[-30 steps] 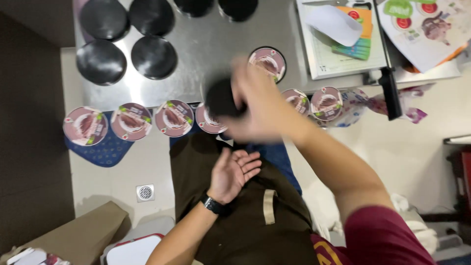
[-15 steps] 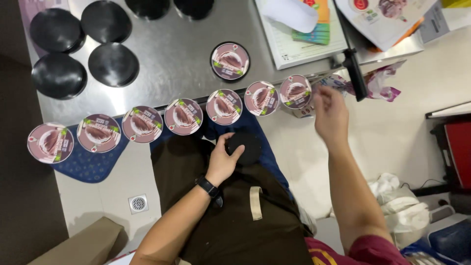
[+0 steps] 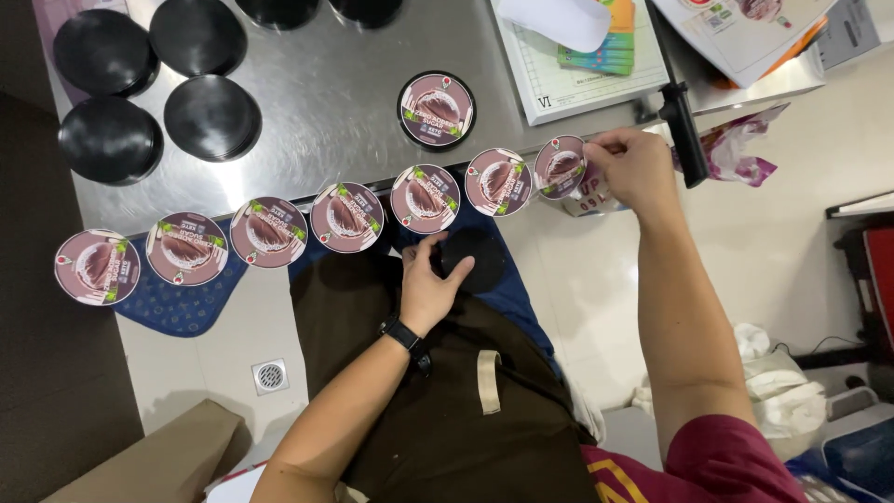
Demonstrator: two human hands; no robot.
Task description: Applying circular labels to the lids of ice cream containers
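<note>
my left hand (image 3: pixel 430 284) fingers grasp a black lid (image 3: pixel 471 260) below the table (image 3: pixel 326 102) front edge | my right hand (image 3: pixel 633 166) fingers pinch the end labelled cup (image 3: pixel 560 168) at that edge

Bright, even light from above; soft glare on the steel counter (image 3: pixel 326 112); the left edge falls into dark shadow; the right hand (image 3: pixel 633 168) slightly blurred; otherwise sharp.

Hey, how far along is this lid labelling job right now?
Seven labelled lids line the counter edge, with one more on the steel counter. The right hand pinches the end lid; the left hand holds a plain black lid. Plain black lids remain stacked.
</note>
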